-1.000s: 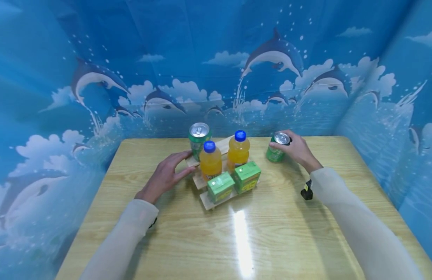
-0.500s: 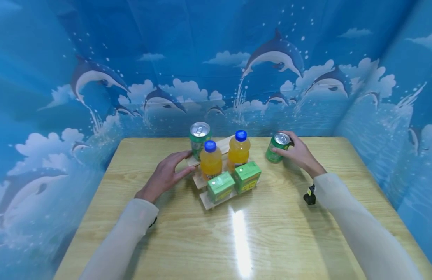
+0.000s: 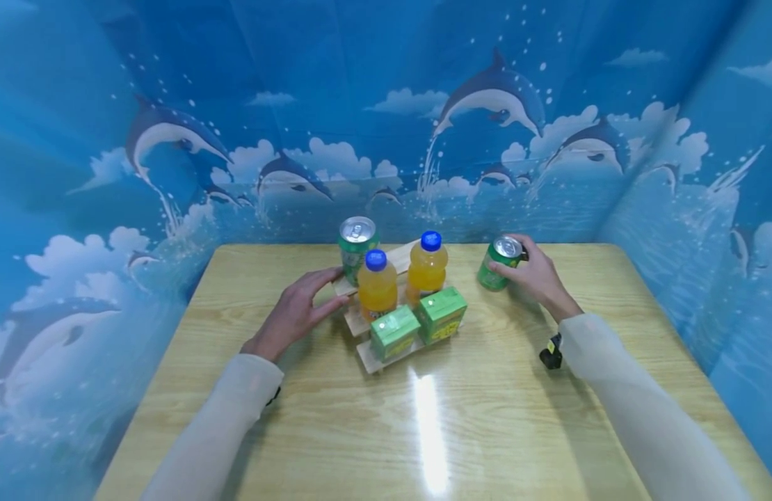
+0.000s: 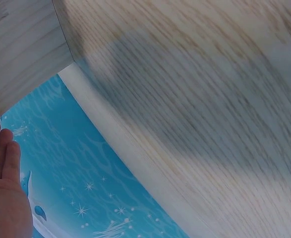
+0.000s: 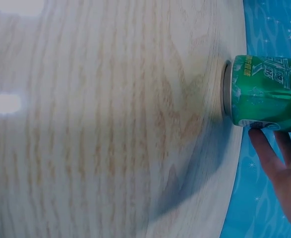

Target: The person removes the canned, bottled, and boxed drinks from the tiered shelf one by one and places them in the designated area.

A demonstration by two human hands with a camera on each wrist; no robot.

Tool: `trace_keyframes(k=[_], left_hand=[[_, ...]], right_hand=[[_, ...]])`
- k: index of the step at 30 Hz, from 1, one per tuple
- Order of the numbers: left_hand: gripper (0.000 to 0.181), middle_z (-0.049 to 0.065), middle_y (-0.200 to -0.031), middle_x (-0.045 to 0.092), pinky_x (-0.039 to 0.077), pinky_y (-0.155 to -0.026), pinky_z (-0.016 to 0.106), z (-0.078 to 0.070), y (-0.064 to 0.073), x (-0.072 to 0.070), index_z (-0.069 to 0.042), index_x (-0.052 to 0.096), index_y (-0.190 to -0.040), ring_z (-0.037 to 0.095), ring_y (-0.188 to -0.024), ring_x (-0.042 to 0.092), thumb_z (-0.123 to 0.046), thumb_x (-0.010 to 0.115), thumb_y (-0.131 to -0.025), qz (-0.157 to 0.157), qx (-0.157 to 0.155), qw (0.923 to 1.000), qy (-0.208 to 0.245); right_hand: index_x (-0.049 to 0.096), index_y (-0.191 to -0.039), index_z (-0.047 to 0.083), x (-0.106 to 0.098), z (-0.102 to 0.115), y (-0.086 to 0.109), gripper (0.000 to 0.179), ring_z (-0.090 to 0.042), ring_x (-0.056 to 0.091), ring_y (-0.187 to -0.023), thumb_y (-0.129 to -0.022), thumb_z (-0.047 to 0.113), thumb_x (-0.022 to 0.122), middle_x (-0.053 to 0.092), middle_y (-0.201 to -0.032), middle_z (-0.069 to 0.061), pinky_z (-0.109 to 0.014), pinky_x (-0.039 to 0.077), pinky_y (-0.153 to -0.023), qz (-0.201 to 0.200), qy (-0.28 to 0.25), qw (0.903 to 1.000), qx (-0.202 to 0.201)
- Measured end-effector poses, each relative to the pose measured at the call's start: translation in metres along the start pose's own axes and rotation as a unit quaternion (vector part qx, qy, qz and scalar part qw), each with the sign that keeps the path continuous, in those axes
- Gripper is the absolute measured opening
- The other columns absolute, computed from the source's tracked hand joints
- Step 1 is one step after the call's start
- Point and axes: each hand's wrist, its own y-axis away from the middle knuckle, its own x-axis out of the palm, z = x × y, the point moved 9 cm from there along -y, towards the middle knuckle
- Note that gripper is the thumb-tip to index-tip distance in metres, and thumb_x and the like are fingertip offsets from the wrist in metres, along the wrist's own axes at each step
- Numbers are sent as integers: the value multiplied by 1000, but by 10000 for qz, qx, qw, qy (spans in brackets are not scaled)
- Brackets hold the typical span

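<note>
Green metal drink can is standing roughly upright right of centre in the head view, near the far edge of the pale wood-grain table; I cannot tell whether its base is touching. The right hand is gripping its side, thumb in front and fingers behind, probably because this hold is steadying the can while leaving its silver top free. Near mid-frame, a stepped rack of pale wooden slats is bearing another green can at the back, two blue-capped plastic bottles of orange drink midway and two green cardboard cartons in front, seemingly so nothing low is being hidden. Left of centre, the left hand is spreading extended fingers against the rack's left side, grasping nothing, likely bracing it.
</note>
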Motion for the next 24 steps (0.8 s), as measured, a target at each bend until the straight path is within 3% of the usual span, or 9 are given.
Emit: trace_keyframes(k=[11,19,24], left_hand=[[63,12,-159,61,48,-124,57,1,0,1,-11,57,-158,33,-148,58,-32,78,-103,18,-1,10000,4],[63,12,-158,62,48,-124,57,1,0,0,-10,57,-158,33,-148,57,-31,79,-103,8,18,10000,16],[62,12,-158,61,48,-124,57,2,0,1,-11,57,-158,34,-149,57,-32,78,-103,52,-56,10000,23]], right_hand=[[20,-176,25,0,4,1,103,-49,32,-159,-98,58,78,28,-177,-20,-76,37,-122,-37,86,9998,-147],[29,-173,21,-18,46,4,95,-42,34,-161,-99,54,79,36,-175,-14,-68,27,-133,-457,-68,9949,-898],[33,-172,23,-24,74,8,94,-36,33,-163,-98,57,79,37,-176,-8,-64,25,-135,-515,-22,9921,-1140]])
